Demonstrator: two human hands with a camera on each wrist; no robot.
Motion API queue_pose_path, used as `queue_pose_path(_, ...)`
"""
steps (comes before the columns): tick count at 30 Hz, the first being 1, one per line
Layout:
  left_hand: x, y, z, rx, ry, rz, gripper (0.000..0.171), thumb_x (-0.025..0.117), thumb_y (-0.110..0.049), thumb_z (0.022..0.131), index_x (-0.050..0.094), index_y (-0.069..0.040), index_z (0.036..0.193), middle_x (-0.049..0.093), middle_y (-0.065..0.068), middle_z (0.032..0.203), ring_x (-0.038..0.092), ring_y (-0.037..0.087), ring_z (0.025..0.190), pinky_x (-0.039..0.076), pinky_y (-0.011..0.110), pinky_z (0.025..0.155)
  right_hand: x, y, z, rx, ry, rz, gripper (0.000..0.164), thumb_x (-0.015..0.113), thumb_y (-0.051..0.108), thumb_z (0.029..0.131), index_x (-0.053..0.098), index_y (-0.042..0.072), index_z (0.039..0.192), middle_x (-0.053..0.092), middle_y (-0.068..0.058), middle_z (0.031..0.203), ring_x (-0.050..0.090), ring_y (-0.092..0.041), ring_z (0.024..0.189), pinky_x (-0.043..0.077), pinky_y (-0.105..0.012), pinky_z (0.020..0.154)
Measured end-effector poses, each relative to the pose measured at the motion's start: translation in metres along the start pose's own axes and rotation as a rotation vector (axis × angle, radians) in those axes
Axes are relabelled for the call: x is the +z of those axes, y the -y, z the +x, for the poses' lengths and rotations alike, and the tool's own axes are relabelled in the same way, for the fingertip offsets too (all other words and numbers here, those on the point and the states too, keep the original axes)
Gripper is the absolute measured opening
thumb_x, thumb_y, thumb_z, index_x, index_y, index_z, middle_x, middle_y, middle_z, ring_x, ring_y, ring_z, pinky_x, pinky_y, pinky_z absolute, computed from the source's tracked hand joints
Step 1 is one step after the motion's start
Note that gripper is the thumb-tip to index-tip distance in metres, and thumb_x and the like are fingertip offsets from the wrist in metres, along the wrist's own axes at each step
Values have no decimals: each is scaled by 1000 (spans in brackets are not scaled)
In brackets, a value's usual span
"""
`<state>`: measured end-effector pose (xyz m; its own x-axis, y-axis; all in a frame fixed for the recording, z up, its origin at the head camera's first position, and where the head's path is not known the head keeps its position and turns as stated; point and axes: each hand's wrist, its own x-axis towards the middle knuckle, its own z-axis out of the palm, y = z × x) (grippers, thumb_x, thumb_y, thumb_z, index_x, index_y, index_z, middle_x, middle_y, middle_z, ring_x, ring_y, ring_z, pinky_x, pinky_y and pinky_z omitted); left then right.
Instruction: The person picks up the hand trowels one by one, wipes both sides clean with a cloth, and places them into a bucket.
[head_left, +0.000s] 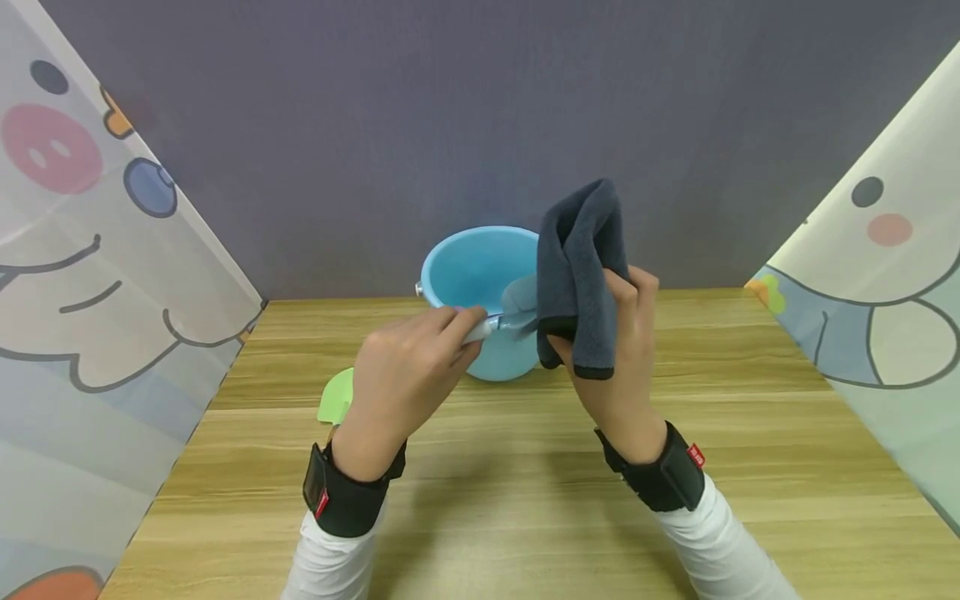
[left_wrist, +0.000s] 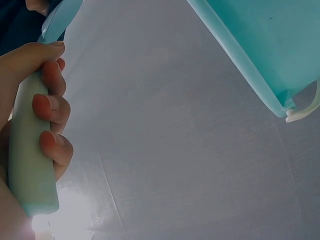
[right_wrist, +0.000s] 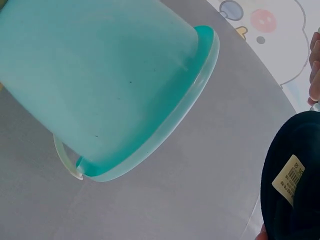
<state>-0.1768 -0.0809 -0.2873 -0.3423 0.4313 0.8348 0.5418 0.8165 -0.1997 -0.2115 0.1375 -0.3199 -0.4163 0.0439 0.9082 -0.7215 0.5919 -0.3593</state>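
My left hand (head_left: 408, 358) grips the pale handle of a small toy shovel (head_left: 519, 302) with a translucent blue blade. In the left wrist view the fingers curl round that thick handle (left_wrist: 31, 150). My right hand (head_left: 626, 400) holds a folded dark grey-blue cloth (head_left: 581, 250) with black edging. The cloth overlaps the far end of the blade, hiding it; whether they touch there I cannot tell. A paper tag (right_wrist: 289, 180) shows on the cloth in the right wrist view. Behind both hands stands a light blue bucket (head_left: 504, 367), upright on the table.
A light green flat tool head (head_left: 337, 395) lies on the wood-grain table (head_left: 495, 500), partly behind my left hand. A dark grey wall (head_left: 375, 125) rises at the back. Panels with cartoon animals (head_left: 112, 275) flank both sides. The bucket's white handle (right_wrist: 65, 159) hangs at its side.
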Motion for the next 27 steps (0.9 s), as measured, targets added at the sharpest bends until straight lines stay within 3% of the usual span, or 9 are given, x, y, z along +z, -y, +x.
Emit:
queue_pose_path(2,0,0,0,0,-1,4,16,76,-7,84,72,-13,99,67,-5,72,54,10,49,33,23,42,0,-1,1,1,0,-12,60,83,12,79,49,5,129,48,-31,120,51,-43,109,48,-56,92)
queue_pose_path(5,0,1,0,1,0,5,17,76,-7,84,72,-13,99,67,-5,71,54,10,49,32,23,41,0,-2,2,5,-4,-27,62,84,8,77,49,5,129,48,-31,120,50,-43,109,48,-56,93)
queue_pose_path(15,-3,2,0,-13,24,-11,18,78,-10,85,73,-13,101,70,-5,74,58,10,52,36,23,42,-4,-2,5,36,-2,-37,68,88,10,74,49,5,130,47,-32,120,49,-43,110,47,-56,95)
queue_pose_path(27,-3,2,0,-22,38,-36,18,77,-11,86,72,-12,103,69,-4,73,52,8,49,33,23,42,-8,-5,8,121,-13,-34,64,86,12,78,50,9,131,46,-32,122,54,-41,114,47,-55,98)
